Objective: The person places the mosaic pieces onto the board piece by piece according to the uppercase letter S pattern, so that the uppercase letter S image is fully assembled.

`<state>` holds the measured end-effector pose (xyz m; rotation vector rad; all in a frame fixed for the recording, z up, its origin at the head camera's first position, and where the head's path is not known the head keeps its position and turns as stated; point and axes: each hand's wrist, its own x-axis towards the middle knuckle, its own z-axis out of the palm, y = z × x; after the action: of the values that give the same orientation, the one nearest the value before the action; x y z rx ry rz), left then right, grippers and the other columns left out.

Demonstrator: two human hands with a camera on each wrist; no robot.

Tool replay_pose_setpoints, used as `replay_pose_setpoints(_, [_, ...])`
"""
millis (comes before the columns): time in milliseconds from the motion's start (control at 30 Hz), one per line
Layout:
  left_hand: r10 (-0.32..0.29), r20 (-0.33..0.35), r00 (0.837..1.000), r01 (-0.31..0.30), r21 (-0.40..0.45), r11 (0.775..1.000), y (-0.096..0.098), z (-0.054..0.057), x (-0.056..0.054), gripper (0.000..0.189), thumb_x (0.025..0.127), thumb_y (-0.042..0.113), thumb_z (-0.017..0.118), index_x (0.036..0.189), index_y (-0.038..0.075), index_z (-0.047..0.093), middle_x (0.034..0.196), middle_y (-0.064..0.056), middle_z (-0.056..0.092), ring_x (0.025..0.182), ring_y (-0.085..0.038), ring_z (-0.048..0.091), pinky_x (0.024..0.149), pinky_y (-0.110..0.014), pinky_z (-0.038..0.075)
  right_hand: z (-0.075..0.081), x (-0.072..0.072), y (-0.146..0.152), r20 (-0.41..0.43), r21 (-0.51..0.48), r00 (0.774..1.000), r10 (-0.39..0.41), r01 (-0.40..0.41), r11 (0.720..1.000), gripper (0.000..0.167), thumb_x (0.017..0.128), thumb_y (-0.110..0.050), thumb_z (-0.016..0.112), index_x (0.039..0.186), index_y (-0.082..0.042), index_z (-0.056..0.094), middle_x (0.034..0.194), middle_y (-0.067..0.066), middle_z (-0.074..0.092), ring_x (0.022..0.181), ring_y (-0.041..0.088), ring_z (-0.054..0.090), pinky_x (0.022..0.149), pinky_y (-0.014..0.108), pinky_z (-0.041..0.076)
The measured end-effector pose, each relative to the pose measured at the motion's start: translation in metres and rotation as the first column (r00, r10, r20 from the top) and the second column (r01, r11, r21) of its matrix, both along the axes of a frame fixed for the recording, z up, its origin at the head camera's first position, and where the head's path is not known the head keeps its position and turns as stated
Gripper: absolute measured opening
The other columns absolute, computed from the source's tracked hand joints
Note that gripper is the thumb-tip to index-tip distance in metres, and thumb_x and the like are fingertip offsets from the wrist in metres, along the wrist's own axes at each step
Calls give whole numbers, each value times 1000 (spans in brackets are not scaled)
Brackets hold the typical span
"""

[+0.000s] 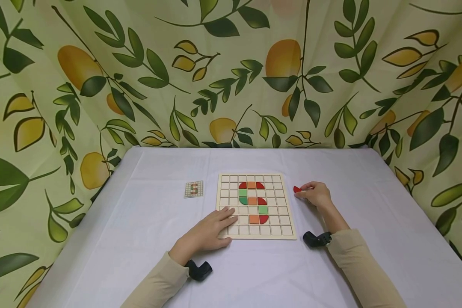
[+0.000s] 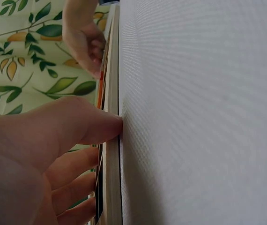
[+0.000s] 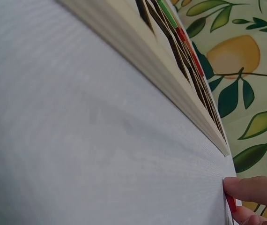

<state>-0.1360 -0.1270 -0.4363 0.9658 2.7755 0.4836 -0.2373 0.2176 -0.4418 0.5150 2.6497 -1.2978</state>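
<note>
A square wooden grid board [image 1: 262, 237] lies on the white cloth, with red, orange and green tiles set in an S-like curve. My left hand [image 1: 209, 231] rests on its near left corner, fingers spread over the cells. In the left wrist view the thumb [image 2: 96, 125] presses the board's side edge. Just right of the board, my right hand [image 1: 316, 196] pinches a red quarter-round tile [image 1: 296, 189] between thumb and fingers. The right wrist view shows that red tile [image 3: 231, 203] close over the cloth, past the board's corner.
Left of the board lies a small pattern card [image 1: 193, 189] printed with a similar coloured grid. White cloth [image 1: 158, 171] covers the table. Behind and at both sides hangs a leaf-and-fruit patterned curtain [image 1: 231, 98]. Each wrist wears a black camera mount [image 1: 200, 270].
</note>
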Motion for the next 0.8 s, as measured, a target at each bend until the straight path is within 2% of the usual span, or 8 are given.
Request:
replay_pose_setpoints(167, [-3,-2,1000,3,-5,1000,-1,0,0,59,87,29,63,142,11,49,155,-9,41,147,-31,34,119,-49,32,0,0,0,-6,-6,1000,-1,1,1000,34,75,-16,79,99,3,64,65,-3,50,61,13,46,52,23,38])
replay_pose_setpoints(400, [0,6,1000,0,-13,1000,0,1,0,59,88,31,62,143,12,48,156,-8,39,148,-29,32,121,-47,31,0,1,0,-21,-23,1000,-5,4,1000,34,75,-15,78,100,5,65,72,-1,54,71,16,47,55,23,38])
replay_pose_setpoints(533, [0,6,1000,0,-17,1000,0,1,0,59,88,30,62,143,12,48,156,-8,39,148,-29,31,120,-47,31,0,1,0,-10,-50,1000,-3,3,999,35,76,-13,77,103,4,64,66,-4,50,65,13,45,53,23,37])
replay_pose_setpoints(800, [1,6,1000,-1,-14,1000,-1,1,0,59,88,30,61,143,13,47,156,-7,39,148,-28,31,121,-46,31,2,2,0,-11,-44,1000,16,-17,999,35,76,-13,76,105,4,66,62,-7,43,67,12,41,56,22,34])
